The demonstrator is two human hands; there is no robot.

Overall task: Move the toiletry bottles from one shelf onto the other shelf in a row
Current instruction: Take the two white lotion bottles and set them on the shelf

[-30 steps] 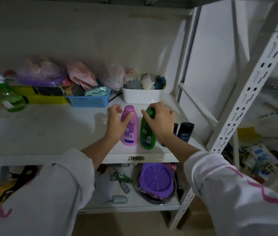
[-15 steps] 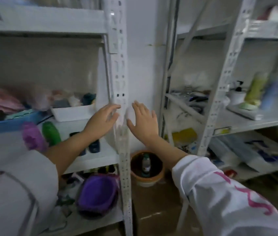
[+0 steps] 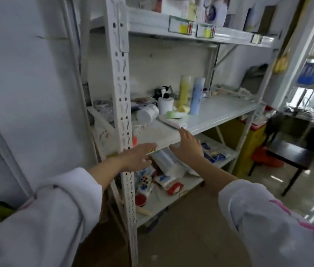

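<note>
On the white middle shelf (image 3: pixel 219 112) of the right-hand rack stand a tall yellow bottle (image 3: pixel 184 89), a tall blue bottle (image 3: pixel 196 96) and a white pump bottle (image 3: pixel 165 104). A white jar (image 3: pixel 147 115) lies on its side beside them. My left hand (image 3: pixel 139 158) reaches out with straight fingers just below the shelf's front edge, holding nothing. My right hand (image 3: pixel 188 146) is spread open at the same edge, fingertips near a flat white packet (image 3: pixel 173 121). The pink and green bottles are out of view.
A perforated white upright (image 3: pixel 122 105) stands right in front of my left forearm. The lower shelf (image 3: pixel 171 197) holds packets, a puzzle cube and a red lid. The top shelf (image 3: pixel 200 32) carries boxes. A black table (image 3: pixel 289 157) and a yellow bin (image 3: pixel 248 145) stand at right.
I have let go of the pink and green bottles on the left rack and turned right; both empty hands now reach toward the right rack's middle shelf.
</note>
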